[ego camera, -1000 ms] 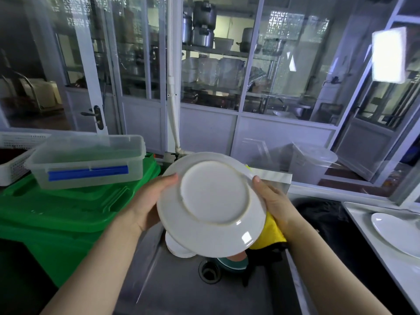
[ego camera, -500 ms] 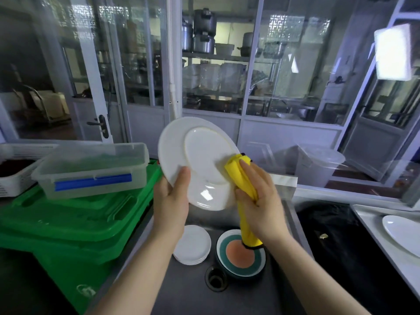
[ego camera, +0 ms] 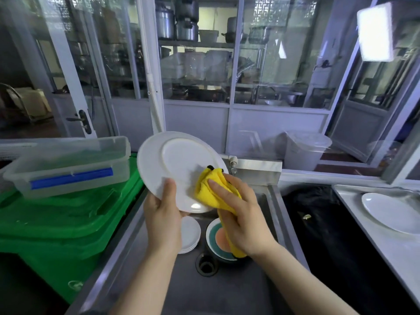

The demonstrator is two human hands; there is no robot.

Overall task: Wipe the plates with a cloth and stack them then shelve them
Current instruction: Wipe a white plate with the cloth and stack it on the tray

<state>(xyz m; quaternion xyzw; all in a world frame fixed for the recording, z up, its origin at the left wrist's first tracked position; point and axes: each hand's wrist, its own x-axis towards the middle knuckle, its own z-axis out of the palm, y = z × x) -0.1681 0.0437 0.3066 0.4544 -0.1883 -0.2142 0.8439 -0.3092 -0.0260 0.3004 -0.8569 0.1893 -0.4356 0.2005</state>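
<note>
My left hand (ego camera: 162, 214) grips the lower rim of a white plate (ego camera: 177, 164), which is tilted up over the sink with its underside facing me. My right hand (ego camera: 238, 212) holds a yellow cloth (ego camera: 210, 188) and presses it against the plate's lower right part. Below in the steel sink (ego camera: 227, 292) lie a small stack of white plates (ego camera: 189, 235) and a bowl with a teal and orange pattern (ego camera: 217, 241), partly hidden by my right hand and the cloth. Another white plate (ego camera: 391, 212) lies on the counter at the right.
A green bin (ego camera: 59, 223) stands at the left with a clear lidded box (ego camera: 68, 164) on top. A black basin (ego camera: 318, 223) lies between sink and right counter. Glass partitions and shelves of pots rise behind. The sink drain (ego camera: 205, 266) is open.
The plate was raised and tilted up from the low position a second ago. My right hand brought the cloth from behind the plate onto its underside and slid it lower right.
</note>
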